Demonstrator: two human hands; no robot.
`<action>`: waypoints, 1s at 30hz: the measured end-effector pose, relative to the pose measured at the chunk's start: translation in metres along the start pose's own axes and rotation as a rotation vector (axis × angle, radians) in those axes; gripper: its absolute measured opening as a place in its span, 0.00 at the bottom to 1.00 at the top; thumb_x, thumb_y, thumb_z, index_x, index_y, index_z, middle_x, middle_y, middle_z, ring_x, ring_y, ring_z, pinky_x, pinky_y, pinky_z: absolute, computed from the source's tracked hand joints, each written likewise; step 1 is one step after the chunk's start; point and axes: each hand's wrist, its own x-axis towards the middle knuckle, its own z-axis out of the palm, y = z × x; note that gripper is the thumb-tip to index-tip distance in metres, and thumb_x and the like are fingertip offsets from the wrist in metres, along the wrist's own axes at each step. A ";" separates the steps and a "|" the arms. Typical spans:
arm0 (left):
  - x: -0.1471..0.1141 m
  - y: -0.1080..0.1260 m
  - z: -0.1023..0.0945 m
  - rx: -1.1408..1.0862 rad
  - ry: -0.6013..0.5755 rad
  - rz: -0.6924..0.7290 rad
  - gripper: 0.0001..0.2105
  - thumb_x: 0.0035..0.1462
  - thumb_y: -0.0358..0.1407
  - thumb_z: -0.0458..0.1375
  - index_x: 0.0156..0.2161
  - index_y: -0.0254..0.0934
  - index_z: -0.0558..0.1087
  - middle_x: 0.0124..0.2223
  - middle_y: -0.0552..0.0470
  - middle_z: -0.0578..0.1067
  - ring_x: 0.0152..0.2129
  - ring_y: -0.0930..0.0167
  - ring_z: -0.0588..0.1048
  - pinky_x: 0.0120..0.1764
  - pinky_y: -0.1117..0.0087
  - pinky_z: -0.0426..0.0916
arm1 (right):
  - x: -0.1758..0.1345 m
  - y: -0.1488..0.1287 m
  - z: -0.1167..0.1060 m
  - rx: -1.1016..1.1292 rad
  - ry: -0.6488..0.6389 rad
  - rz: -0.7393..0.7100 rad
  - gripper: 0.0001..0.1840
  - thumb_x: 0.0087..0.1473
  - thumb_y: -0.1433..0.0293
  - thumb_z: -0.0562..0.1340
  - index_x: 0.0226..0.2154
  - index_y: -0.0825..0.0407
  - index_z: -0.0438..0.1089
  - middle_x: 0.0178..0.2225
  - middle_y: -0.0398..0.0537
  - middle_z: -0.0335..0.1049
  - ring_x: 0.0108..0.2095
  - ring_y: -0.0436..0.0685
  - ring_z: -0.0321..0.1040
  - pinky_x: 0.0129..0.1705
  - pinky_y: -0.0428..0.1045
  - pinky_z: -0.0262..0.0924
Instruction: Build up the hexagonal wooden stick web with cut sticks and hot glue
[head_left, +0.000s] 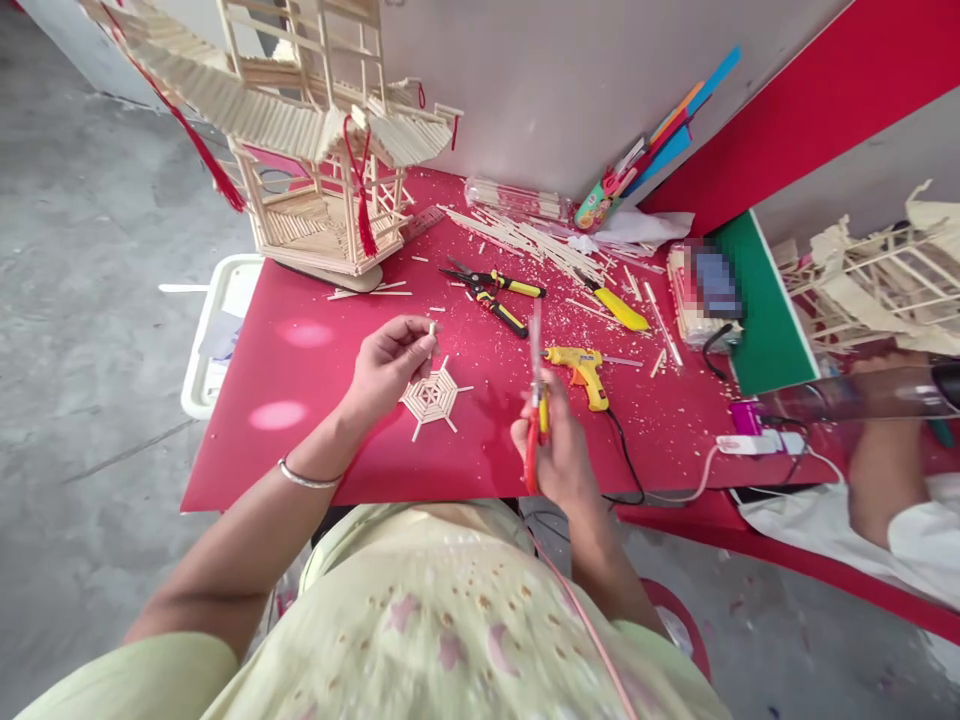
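Note:
My left hand (390, 365) pinches a short piece of wooden stick (432, 330) between thumb and fingertips, just above the table. Right below it lies a flat six-spoked web (433, 398) of thin wooden sticks, partly behind my fingers. My right hand (559, 440) grips scissors (533, 440) with red and yellow handles; their blades point away from me and are smeared by motion. A yellow glue gun (581, 372) lies beyond that hand. Farther back are yellow-and-black pliers (499, 292) and a yellow utility knife (619, 306).
A stick-built pavilion (315, 200) with red tassels stands at the back left. Loose wooden sticks (525, 240) and scraps litter the red table (262, 460). A cup of pens (596, 205) stands against the wall. At the right is a co-worker's arm (889, 470), near a power strip (757, 443).

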 end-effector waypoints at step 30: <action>-0.002 0.001 0.012 0.272 -0.147 0.033 0.15 0.61 0.48 0.66 0.37 0.37 0.77 0.25 0.54 0.70 0.19 0.77 0.65 0.22 0.75 0.60 | 0.034 -0.029 0.038 -0.332 -0.078 -0.204 0.26 0.68 0.58 0.56 0.63 0.50 0.62 0.50 0.58 0.76 0.47 0.66 0.75 0.44 0.53 0.63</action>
